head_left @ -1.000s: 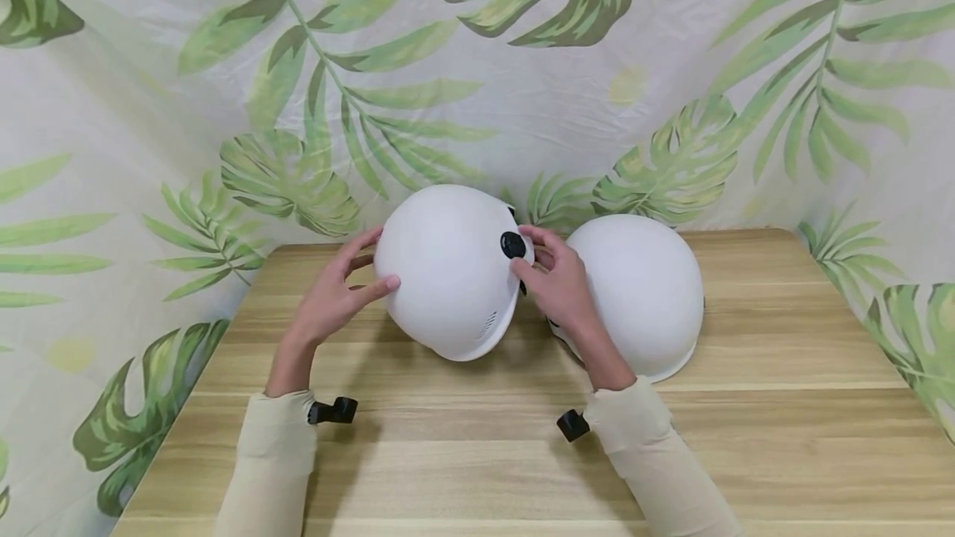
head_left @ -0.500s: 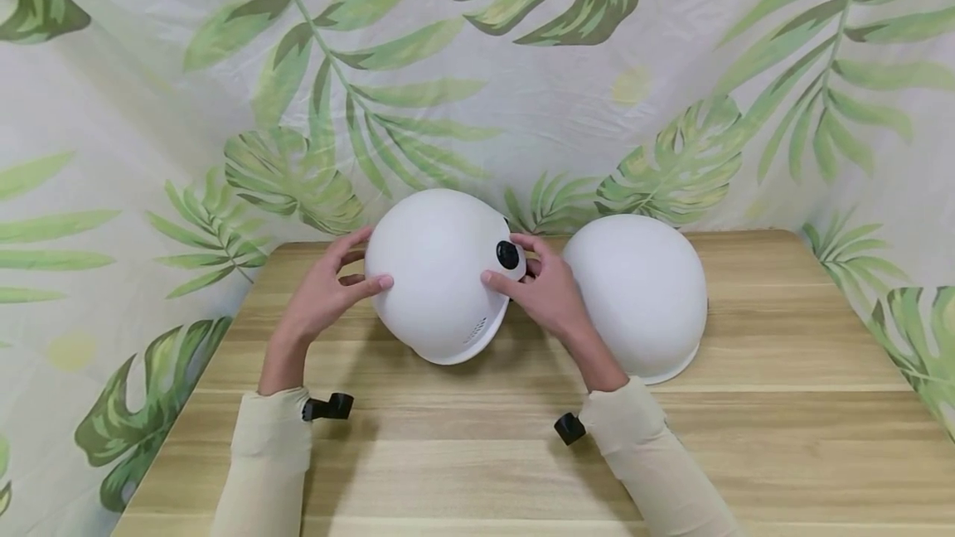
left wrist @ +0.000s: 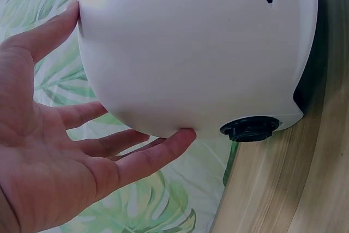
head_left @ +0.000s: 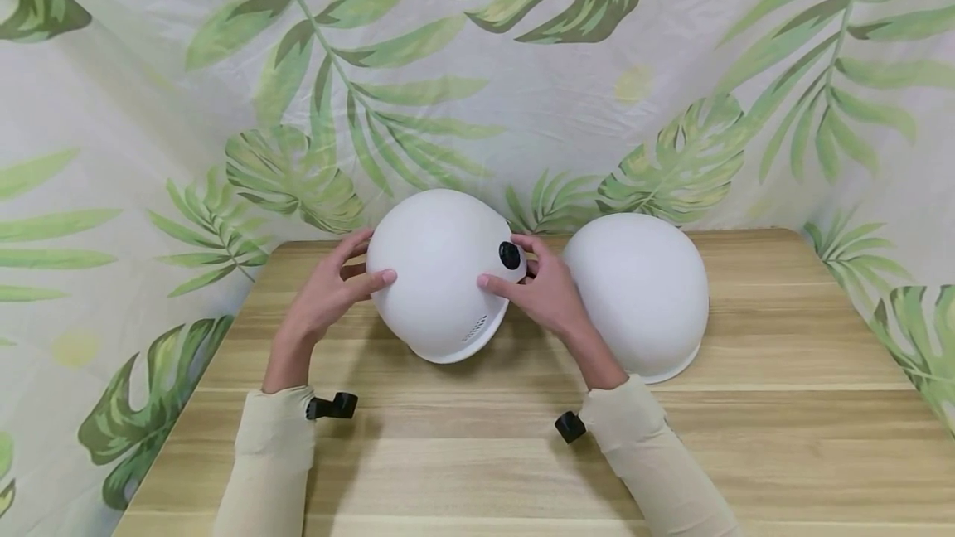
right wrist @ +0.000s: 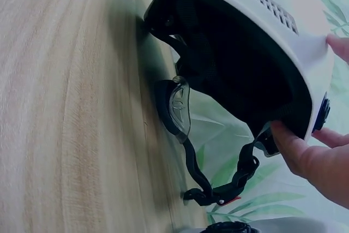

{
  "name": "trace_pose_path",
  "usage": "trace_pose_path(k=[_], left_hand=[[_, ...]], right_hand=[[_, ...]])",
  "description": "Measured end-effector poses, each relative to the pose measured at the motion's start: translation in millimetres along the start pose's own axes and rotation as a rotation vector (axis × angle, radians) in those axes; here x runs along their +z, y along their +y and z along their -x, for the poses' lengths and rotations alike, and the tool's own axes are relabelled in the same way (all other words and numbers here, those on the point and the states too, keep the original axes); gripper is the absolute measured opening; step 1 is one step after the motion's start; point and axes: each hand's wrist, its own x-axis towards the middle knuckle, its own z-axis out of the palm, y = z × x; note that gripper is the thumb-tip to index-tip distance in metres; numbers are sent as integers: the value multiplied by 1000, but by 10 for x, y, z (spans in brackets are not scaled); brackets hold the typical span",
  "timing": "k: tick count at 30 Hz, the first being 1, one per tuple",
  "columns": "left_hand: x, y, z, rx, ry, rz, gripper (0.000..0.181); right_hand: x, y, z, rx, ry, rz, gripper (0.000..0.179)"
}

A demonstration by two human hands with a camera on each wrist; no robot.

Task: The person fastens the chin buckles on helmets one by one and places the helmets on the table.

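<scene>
A white helmet [head_left: 440, 272] is tilted on its side over the table, with a round black knob [head_left: 511, 255] and small vent slots [right wrist: 271, 9] near its rim. My left hand [head_left: 326, 292] holds the rounded dome, thumb on the near side and fingers behind. At the rim, my right hand [head_left: 545, 284] pinches the shell, thumb outside; the right wrist view shows a finger inside the dark opening. From that opening hangs a black chin strap [right wrist: 196, 167] with a clear-and-dark chin cup [right wrist: 179, 107]. In the left wrist view the fingertips [left wrist: 187, 136] touch the dome.
A second white helmet [head_left: 637, 297] sits dome-up on the wooden table [head_left: 462, 471], just right of my right hand. Behind the table hangs a leaf-patterned cloth [head_left: 552, 123]. Small black cameras [head_left: 345, 405] are strapped to both wrists.
Since a second ago, the helmet has shifted slightly left and turned a little. My right thumb has moved from beside the knob to the dome below it. The last half second shows almost no movement.
</scene>
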Motion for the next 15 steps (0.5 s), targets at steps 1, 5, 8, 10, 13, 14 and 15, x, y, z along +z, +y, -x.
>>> trace_pose_path(k=[1,5,8,10,13,14,15], left_hand=[[11,9,-4,-1,4,-9,88],[51,48,-13,-6,14,-40,93],[72,64,-12,-7,20,-48,96],[85,69,-11,-7,26,-51,96],[106,61,-19,2,38,-54,96],[115,56,-24,7,40,-57,95],[123,51,-29,15,39,-62,95]], right_hand=[[-6,-1,-1,2,-1,19,92],[-29,-5,1,1,4,119,99],[-35,-10,7,0,7,178,103],[-36,-7,8,1,4,201,104],[-38,4,3,15,-5,200,105],[-39,5,2,22,-8,196,106],[-40,8,0,31,-11,189,107]])
